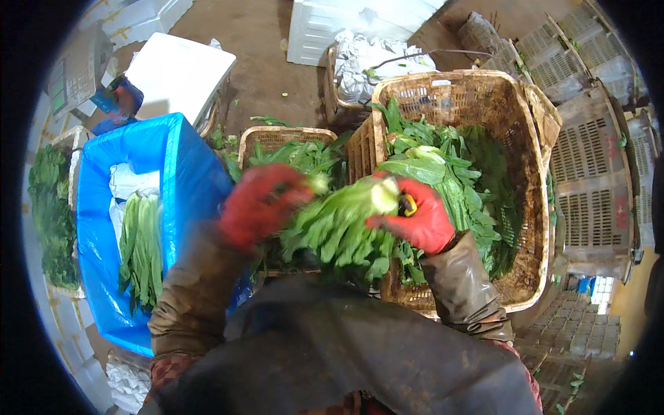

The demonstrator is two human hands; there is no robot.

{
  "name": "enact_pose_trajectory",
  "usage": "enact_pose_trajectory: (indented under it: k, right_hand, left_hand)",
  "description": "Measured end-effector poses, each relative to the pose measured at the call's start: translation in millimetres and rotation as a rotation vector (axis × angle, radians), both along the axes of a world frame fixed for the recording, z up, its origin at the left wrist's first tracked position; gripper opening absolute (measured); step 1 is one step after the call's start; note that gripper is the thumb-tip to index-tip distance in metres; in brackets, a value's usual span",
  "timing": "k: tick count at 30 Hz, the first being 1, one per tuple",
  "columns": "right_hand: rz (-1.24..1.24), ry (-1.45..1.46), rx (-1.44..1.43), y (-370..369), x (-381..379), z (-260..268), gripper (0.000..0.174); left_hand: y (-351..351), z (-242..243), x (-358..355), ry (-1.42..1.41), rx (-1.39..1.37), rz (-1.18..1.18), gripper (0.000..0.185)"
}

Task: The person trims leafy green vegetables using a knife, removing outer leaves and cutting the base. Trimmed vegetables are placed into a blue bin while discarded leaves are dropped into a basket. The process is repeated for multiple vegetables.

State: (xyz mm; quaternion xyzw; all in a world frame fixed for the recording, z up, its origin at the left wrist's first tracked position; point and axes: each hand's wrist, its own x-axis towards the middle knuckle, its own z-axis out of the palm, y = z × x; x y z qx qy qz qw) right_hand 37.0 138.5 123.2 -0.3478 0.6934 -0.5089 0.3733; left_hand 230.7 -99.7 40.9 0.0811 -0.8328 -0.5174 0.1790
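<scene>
My right hand [415, 215], in a red glove, grips a head of leafy green lettuce [337, 225] near its pale cut base. A small tool with a yellow and black handle [407, 205] is tucked in the same palm; its working end is hidden. Blur covers my left hand [264, 202], also red-gloved, just left of the head. A light green bit of vegetable [317, 182] shows at its fingertips, but whether the fingers hold it is unclear. Below the right hand's side, more greens [446, 171] fill part of a dirty plastic crate [534, 218].
At left stands a container lined with blue plastic [174, 155], holding long trimmed heads [142, 249]. A smaller crate [290, 133] of leaves sits straight ahead. Beyond are a white foam lid [179, 72] and a digital scale [78, 78]. Stacked crates [586, 181] line the right.
</scene>
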Motion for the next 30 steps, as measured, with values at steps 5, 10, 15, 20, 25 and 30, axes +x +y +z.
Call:
enact_pose_trajectory:
  k: [5, 10, 15, 20, 25, 30]
  right_hand:
    - [0.194, 0.873, -0.216, -23.3, 43.2, 5.3, 0.064]
    - [0.651, 0.502, -0.222, -24.6, 77.8, 5.5, 0.063]
    - [0.366, 0.667, 0.029, -11.9, -69.1, -21.1, 0.039]
    - [0.224, 0.915, 1.055, -15.8, -208.9, -99.5, 0.069]
    - [-0.056, 0.806, 0.885, 79.1, -205.3, -32.0, 0.065]
    - [0.081, 0.878, 0.276, 89.2, -119.0, 129.6, 0.063]
  left_hand:
    - [-55.5, 42.2, -2.9, 0.006, -0.504, 0.274, 0.037]
    - [1.5, 28.2, -39.2, 0.206, 0.217, 0.004, 0.035]
    - [127.7, -28.4, -26.6, -0.155, 1.111, -0.316, 0.035]
    - [159.6, -52.7, -16.0, -0.554, 1.409, -0.218, 0.034]
    - [149.2, -58.4, -31.6, -0.423, 1.309, -0.145, 0.037]
    - [127.6, -45.2, -47.1, 0.109, 0.481, -0.125, 0.076]
